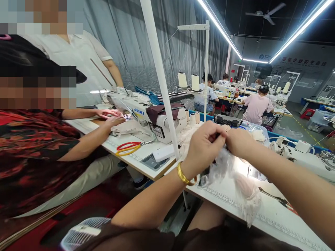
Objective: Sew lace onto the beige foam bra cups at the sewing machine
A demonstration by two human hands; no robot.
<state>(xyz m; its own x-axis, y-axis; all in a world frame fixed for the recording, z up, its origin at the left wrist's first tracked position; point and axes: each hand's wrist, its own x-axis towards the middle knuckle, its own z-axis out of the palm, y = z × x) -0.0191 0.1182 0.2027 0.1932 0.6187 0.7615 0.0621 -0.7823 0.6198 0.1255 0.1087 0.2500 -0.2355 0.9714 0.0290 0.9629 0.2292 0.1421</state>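
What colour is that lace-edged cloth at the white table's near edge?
The cloth is pale pink with whitish lace; the head view shows it best.

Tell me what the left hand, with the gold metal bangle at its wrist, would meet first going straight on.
Probably the bare right hand, directly ahead; whether the two touch is unclear.

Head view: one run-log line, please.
left hand: closed on clear plastic | right hand: beside left, fingers mostly hidden | pale lace fabric: on table
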